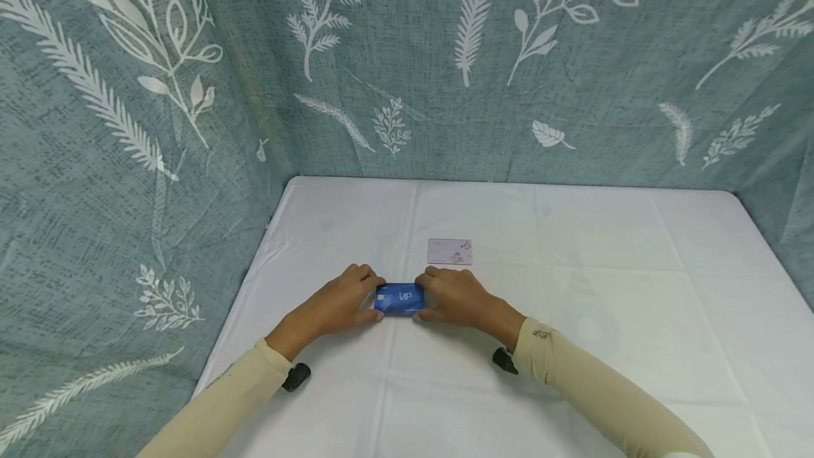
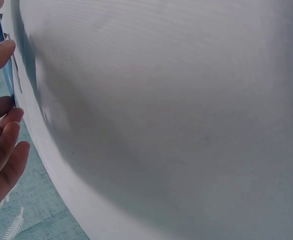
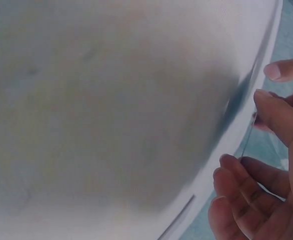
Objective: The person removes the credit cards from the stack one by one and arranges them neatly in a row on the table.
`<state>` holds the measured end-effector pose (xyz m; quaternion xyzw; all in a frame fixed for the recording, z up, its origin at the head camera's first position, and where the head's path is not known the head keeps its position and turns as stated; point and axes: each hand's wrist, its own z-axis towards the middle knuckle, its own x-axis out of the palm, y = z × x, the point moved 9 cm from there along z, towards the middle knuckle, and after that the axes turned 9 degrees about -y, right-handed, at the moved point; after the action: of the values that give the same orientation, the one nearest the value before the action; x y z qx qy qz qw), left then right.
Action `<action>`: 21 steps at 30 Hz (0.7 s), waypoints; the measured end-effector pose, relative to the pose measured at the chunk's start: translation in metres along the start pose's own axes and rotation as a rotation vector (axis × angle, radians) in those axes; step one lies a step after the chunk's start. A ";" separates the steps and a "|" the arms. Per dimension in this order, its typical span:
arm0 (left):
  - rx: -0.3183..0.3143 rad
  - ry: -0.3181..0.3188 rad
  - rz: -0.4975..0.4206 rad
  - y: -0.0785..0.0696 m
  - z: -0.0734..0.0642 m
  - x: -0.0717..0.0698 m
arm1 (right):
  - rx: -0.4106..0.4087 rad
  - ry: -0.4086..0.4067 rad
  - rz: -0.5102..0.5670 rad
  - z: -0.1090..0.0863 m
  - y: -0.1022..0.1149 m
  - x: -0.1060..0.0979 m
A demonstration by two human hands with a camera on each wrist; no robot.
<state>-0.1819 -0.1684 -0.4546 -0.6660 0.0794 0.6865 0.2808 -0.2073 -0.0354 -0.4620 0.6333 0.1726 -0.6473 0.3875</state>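
Note:
A blue card [image 1: 400, 300] marked "VIP" is held between both hands over the white table in the head view. My left hand [image 1: 344, 300] pinches its left end, thumb at the near corner and fingers at the far one. At the opposite end my right hand [image 1: 459, 297] grips it the same way. In the left wrist view the card [image 2: 7, 75] appears nearly edge-on, with the left hand [image 2: 4, 155] beside it. The right wrist view shows the right hand [image 3: 266, 190] at the thin card edge. A pale pink card [image 1: 450, 251] with small flower prints lies just beyond the right hand.
The white cloth-covered table [image 1: 604, 288] spreads around the hands, its far edge against a teal leaf-patterned curtain [image 1: 407, 55]. Dark wrist-worn devices [image 1: 297, 377] show under both forearms, which wear cream sleeves [image 1: 591, 373].

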 end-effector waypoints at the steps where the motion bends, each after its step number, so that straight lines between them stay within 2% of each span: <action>1: -0.002 0.003 0.002 0.000 0.000 0.000 | 0.000 0.002 0.000 0.000 0.000 0.000; 9: -0.024 0.016 0.004 0.005 -0.001 0.002 | 0.009 0.018 -0.006 0.003 0.002 0.006; 15: -0.011 0.019 0.040 0.007 -0.003 0.004 | 0.017 0.034 -0.011 0.004 0.005 0.008; 21: -0.005 0.013 0.032 0.007 0.000 0.002 | 0.025 0.037 -0.033 0.006 0.004 0.008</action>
<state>-0.1854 -0.1736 -0.4588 -0.6699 0.0900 0.6867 0.2676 -0.2081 -0.0443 -0.4673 0.6471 0.1822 -0.6437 0.3656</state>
